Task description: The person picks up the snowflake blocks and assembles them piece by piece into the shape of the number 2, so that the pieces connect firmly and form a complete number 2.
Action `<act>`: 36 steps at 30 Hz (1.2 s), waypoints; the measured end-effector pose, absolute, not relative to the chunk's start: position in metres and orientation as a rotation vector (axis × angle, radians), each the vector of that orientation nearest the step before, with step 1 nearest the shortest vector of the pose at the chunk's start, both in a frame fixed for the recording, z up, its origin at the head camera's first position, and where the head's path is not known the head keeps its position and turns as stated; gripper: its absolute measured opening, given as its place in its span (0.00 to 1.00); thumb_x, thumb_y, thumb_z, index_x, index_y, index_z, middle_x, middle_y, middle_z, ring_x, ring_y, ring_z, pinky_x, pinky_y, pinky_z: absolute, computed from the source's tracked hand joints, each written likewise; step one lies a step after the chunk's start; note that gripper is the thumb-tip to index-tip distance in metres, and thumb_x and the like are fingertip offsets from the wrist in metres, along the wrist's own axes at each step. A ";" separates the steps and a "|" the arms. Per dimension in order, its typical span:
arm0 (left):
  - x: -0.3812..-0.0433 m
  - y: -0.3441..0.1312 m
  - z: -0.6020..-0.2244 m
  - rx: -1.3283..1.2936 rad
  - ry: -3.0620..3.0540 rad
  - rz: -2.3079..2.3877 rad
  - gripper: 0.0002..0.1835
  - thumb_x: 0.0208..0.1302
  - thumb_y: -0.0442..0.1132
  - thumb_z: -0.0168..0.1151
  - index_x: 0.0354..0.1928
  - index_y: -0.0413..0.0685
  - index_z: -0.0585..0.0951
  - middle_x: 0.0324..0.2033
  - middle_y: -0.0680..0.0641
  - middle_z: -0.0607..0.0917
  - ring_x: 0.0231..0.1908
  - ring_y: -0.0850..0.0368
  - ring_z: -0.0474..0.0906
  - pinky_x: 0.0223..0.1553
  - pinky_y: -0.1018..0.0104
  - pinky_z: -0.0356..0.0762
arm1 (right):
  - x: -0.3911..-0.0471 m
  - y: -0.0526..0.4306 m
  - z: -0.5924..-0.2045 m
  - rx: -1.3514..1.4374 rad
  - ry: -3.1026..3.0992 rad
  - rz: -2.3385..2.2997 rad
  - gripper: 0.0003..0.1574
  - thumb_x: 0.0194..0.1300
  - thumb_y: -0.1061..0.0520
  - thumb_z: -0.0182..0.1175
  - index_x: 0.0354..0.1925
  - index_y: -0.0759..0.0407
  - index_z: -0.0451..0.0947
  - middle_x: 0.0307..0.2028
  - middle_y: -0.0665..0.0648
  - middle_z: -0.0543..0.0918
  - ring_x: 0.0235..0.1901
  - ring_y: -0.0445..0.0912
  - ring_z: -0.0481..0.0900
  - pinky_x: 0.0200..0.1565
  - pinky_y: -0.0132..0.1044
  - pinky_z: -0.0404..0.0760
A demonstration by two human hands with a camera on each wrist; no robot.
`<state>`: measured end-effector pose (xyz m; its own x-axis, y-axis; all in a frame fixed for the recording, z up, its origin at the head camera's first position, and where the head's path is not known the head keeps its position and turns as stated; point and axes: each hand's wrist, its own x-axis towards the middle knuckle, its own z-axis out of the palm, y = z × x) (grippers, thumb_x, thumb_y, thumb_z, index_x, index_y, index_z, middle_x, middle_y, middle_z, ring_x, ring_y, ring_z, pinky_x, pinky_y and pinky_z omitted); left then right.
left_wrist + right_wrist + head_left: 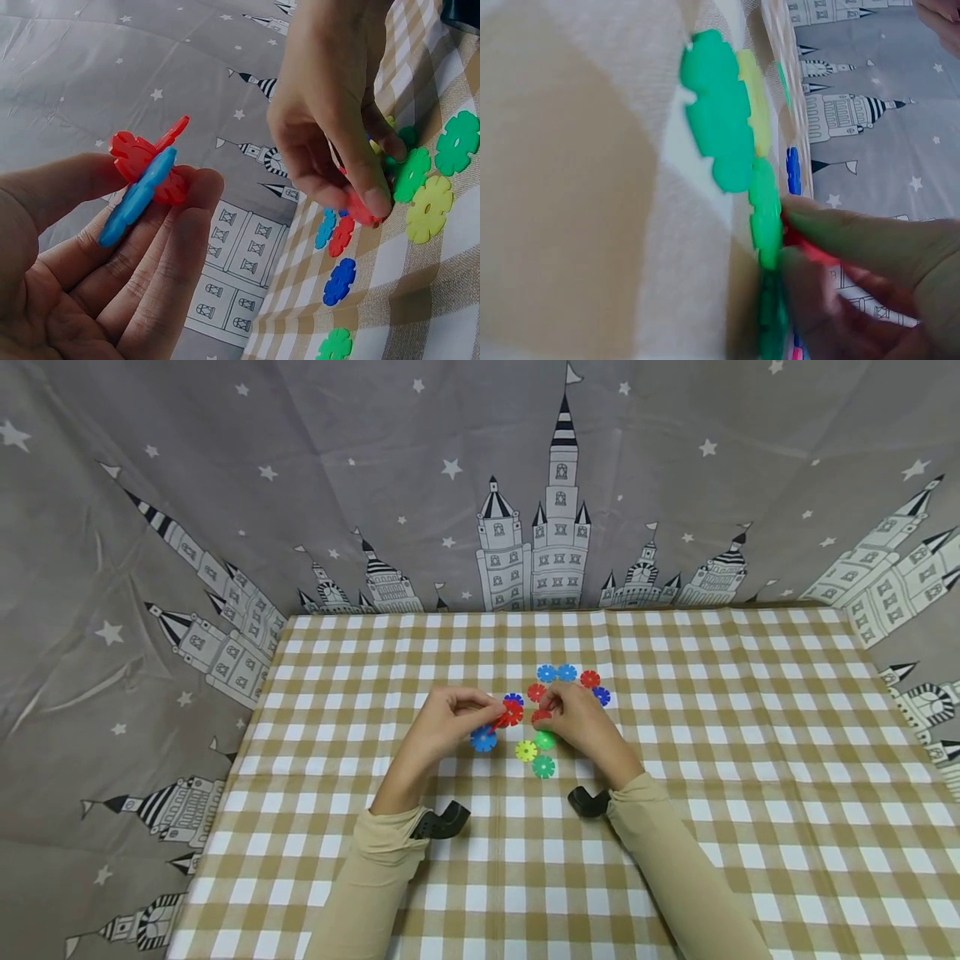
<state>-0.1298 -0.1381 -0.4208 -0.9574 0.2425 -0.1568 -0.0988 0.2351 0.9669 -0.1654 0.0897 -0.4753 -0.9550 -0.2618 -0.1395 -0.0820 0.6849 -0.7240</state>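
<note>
My left hand (442, 727) pinches a small joined cluster of notched plastic discs above the table. In the left wrist view the cluster shows red discs (129, 154) set crosswise with a light blue disc (135, 201). To the right, my right hand (585, 718) pinches a red notched disc (363, 208) low over the cloth; its fingers partly cover the disc. Close by that hand lie a bright green disc (544, 741), a yellow disc (527, 751) and a darker green disc (543, 767).
Beyond the right hand lie light blue discs (557, 672), red discs (590, 679) and a dark blue disc (602, 697). A checked cloth (750, 710) covers the table. A grey curtain (675, 410) with printed castles hangs behind it. Black wrist mounts (442, 821) sit at both sleeves.
</note>
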 end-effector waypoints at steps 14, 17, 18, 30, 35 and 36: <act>-0.128 -0.138 -0.417 0.113 2.234 1.788 0.11 0.68 0.37 0.69 0.42 0.34 0.88 0.36 0.42 0.92 0.29 0.61 0.86 0.33 0.73 0.80 | -0.126 0.106 -0.447 -0.501 2.371 -1.822 0.09 0.66 0.59 0.72 0.43 0.61 0.86 0.41 0.60 0.90 0.39 0.64 0.90 0.39 0.34 0.90; -0.127 -0.138 -0.417 0.111 2.220 1.801 0.10 0.68 0.37 0.69 0.42 0.34 0.88 0.36 0.43 0.92 0.30 0.61 0.86 0.33 0.73 0.81 | -0.122 0.104 -0.445 -0.565 2.405 -1.856 0.08 0.65 0.61 0.72 0.43 0.61 0.87 0.42 0.60 0.90 0.39 0.60 0.90 0.39 0.34 0.90; -0.127 -0.137 -0.417 0.109 2.220 1.804 0.10 0.68 0.37 0.69 0.42 0.35 0.88 0.35 0.44 0.92 0.29 0.62 0.85 0.32 0.73 0.80 | -0.121 0.103 -0.444 -0.588 2.421 -1.860 0.08 0.65 0.62 0.72 0.43 0.61 0.87 0.42 0.60 0.90 0.39 0.57 0.91 0.38 0.34 0.90; -0.126 -0.136 -0.416 0.101 2.175 1.808 0.10 0.68 0.40 0.70 0.41 0.38 0.89 0.34 0.47 0.92 0.34 0.52 0.87 0.34 0.70 0.82 | -0.115 0.098 -0.452 -0.881 2.571 -1.852 0.10 0.60 0.70 0.73 0.40 0.60 0.88 0.38 0.56 0.92 0.36 0.43 0.90 0.35 0.30 0.89; -0.124 -0.136 -0.414 0.099 2.187 1.789 0.10 0.68 0.41 0.71 0.41 0.39 0.90 0.33 0.47 0.92 0.32 0.54 0.86 0.34 0.70 0.82 | -0.115 0.096 -0.452 -0.973 2.622 -1.853 0.10 0.58 0.71 0.73 0.38 0.62 0.87 0.36 0.57 0.92 0.34 0.44 0.90 0.33 0.30 0.89; -0.124 -0.136 -0.414 0.104 2.193 1.785 0.10 0.68 0.41 0.71 0.41 0.39 0.90 0.33 0.48 0.92 0.31 0.56 0.85 0.34 0.70 0.82 | -0.116 0.096 -0.452 -0.988 2.630 -1.852 0.10 0.57 0.71 0.73 0.38 0.62 0.87 0.36 0.58 0.92 0.34 0.44 0.90 0.33 0.30 0.89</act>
